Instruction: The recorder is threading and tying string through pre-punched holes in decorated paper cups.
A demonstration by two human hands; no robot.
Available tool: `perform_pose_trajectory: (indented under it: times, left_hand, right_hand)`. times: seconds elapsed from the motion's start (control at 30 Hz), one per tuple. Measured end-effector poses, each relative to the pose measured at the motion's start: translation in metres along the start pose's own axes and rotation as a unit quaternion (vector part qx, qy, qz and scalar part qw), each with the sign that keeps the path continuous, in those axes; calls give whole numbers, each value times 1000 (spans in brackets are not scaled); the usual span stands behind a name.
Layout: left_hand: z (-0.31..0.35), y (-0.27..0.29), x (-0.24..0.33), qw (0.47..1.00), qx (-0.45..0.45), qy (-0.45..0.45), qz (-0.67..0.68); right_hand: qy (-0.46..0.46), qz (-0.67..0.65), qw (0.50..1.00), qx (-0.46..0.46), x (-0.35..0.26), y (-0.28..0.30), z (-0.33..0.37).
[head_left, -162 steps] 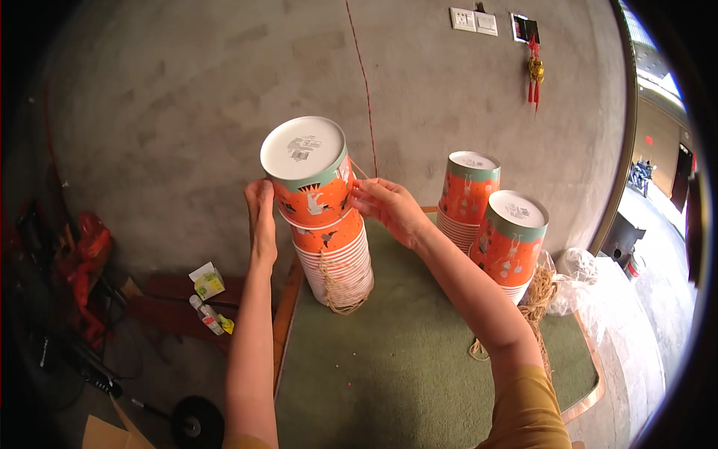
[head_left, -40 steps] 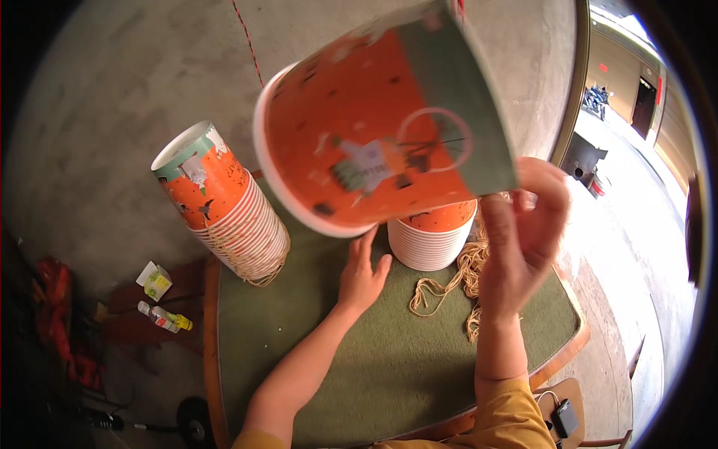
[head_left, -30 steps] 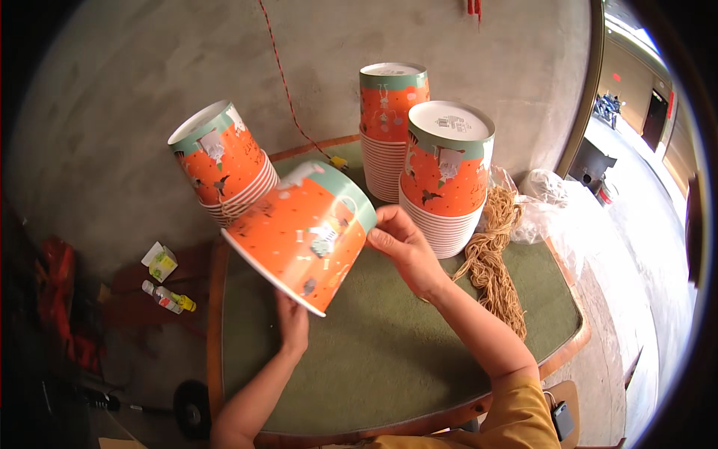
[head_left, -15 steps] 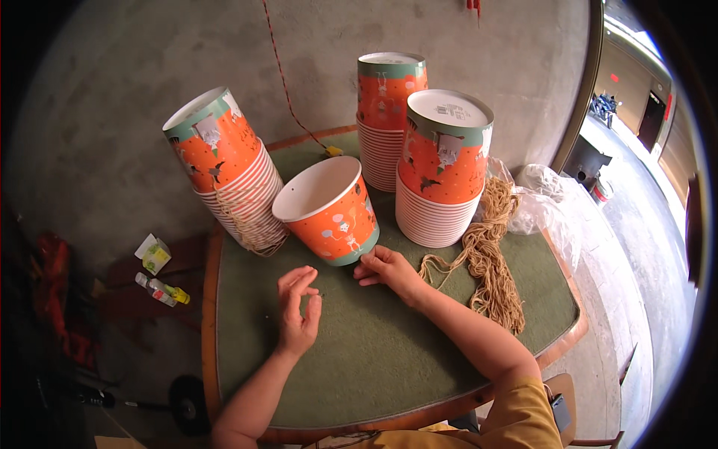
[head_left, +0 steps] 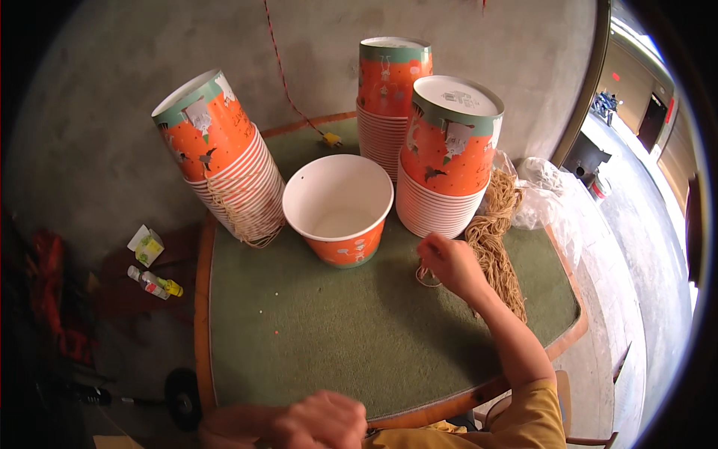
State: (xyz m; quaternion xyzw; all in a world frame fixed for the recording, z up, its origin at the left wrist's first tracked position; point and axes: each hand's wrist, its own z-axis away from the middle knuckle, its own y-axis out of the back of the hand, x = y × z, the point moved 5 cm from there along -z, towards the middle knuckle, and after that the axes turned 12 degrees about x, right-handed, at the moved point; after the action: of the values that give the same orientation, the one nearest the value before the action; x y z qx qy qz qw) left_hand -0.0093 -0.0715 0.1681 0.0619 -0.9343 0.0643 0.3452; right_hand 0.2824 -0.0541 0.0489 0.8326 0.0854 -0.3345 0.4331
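An orange paper bucket [head_left: 347, 250] with a green base band and white inside stands upright, mouth up, mid-table. To its right my right hand [head_left: 452, 266] is closed with curled fingers at the loose strands of a tan cord bundle [head_left: 493, 247]; a thin strand hangs just below the fingertips. My left hand [head_left: 326, 420] is near my body at the table's front edge, blurred by motion, its fingers not clear.
Upside-down stacks of like buckets stand around: a leaning left stack [head_left: 217, 157] with cord on it, a back stack [head_left: 389, 97] and a right stack [head_left: 447, 161]. Clear plastic bags [head_left: 542, 196] lie at the right edge. A yellow plug [head_left: 331, 139] rests near the wall.
The tilted bucket now stands upright. My right hand has left its base and moved right to the cord. My left hand has drawn back toward my body.
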Motion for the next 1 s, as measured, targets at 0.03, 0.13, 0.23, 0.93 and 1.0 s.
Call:
perform_pose_trajectory:
  times: [0.03, 0.13, 0.23, 0.93, 1.0]
  left_hand:
    - [-4, -7, -2, 999, 15, -23, 28]
    - [-7, -14, -9, 995, 49, -38, 84]
    - [-12, -15, -13, 988, 61, -18, 139]
    - [10, 60, -43, 955, 259, 73, -126]
    - [3, 77, -49, 935, 278, 109, -191]
  right_hand:
    - [-2, 36, 999, 13, 4, 7, 4]
    - [36, 129, 991, -17, 5, -1, 15]
    - [42, 116, 992, -27, 7, -4, 18]
    - [270, -74, 898, -339, -125, -79, 105]
    - [329, -89, 888, -308, -158, -76, 109]
